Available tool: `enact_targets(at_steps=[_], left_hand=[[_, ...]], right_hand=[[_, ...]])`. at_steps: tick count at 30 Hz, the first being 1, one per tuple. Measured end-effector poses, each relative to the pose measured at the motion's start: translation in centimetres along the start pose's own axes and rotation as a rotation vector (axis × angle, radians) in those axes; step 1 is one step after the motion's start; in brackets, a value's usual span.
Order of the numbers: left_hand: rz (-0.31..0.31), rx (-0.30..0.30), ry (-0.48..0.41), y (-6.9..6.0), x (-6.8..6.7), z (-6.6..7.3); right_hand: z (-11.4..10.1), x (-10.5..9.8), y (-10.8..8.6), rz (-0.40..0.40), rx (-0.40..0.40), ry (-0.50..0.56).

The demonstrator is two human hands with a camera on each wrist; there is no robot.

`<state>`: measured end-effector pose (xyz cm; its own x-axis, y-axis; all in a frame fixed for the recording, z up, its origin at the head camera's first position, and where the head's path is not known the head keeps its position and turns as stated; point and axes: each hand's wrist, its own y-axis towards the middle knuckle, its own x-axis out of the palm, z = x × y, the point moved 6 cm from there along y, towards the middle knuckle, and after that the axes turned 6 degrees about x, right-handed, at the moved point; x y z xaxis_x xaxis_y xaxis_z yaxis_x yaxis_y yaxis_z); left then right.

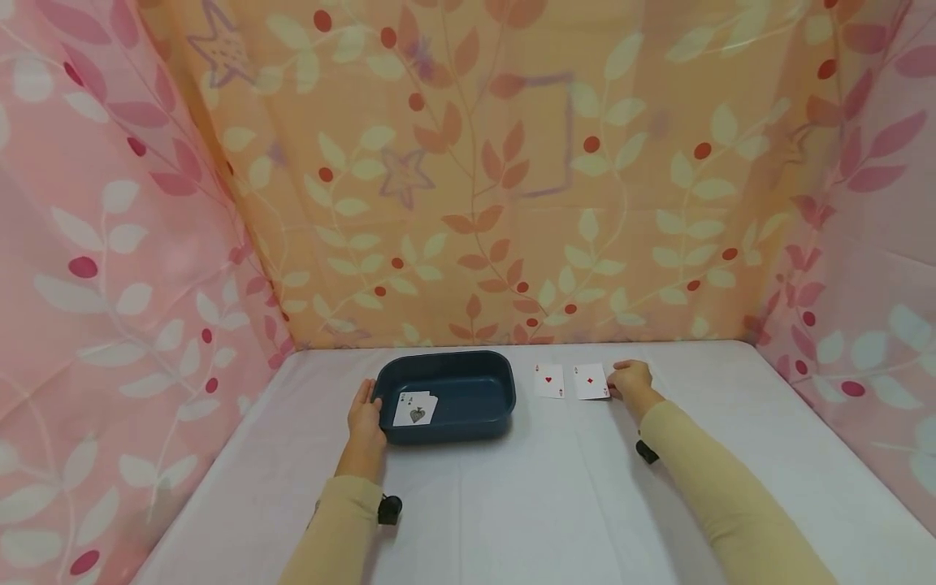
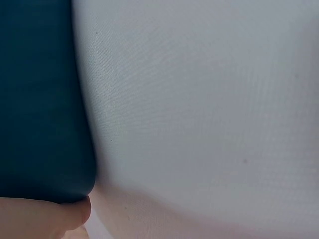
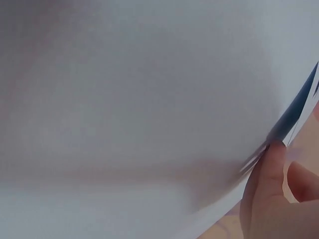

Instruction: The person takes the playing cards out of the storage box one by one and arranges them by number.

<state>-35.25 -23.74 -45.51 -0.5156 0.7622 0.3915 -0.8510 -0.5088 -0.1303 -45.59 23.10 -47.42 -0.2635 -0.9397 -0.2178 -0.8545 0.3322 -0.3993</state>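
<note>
A dark blue tray (image 1: 448,431) stands on the white table, with a few overlapping playing cards (image 1: 415,409) lying in its left part. My left hand (image 1: 366,416) grips the tray's left end; in the left wrist view that hand (image 2: 40,216) is at a corner of the tray (image 2: 40,99). Right of the tray lie an ace of hearts (image 1: 548,381) and an ace of diamonds (image 1: 590,381), side by side and face up. With its fingertips my right hand (image 1: 633,384) pinches the right edge of the ace of diamonds. The right wrist view shows the hand (image 3: 274,199) at a thin card edge.
A white cloth covers the table (image 1: 512,504). Behind it hangs an orange leaf-patterned curtain (image 1: 453,203), and pink patterned curtains (image 1: 110,284) stand at both sides.
</note>
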Motion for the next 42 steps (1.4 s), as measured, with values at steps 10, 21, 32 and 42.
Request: enact_targets(at_steps=[10, 21, 32, 42], left_hand=[[-0.011, -0.007, 0.005, 0.0, 0.0, -0.1], [0.005, -0.02, 0.003, 0.1, -0.1, -0.1], [-0.001, -0.012, 0.014, 0.1, -0.1, 0.2], [0.002, -0.013, 0.008, 0.1, -0.1, 0.1]], right_hand=[[-0.5, 0.4, -0.9, 0.046, -0.035, -0.042], [-2.6, 0.7, -3.5, 0.092, -0.286, -0.259], [-3.8, 3.3, -7.0, -0.053, -0.35, -0.057], [-4.1, 6.1, -10.3, -0.144, -0.352, 0.069]])
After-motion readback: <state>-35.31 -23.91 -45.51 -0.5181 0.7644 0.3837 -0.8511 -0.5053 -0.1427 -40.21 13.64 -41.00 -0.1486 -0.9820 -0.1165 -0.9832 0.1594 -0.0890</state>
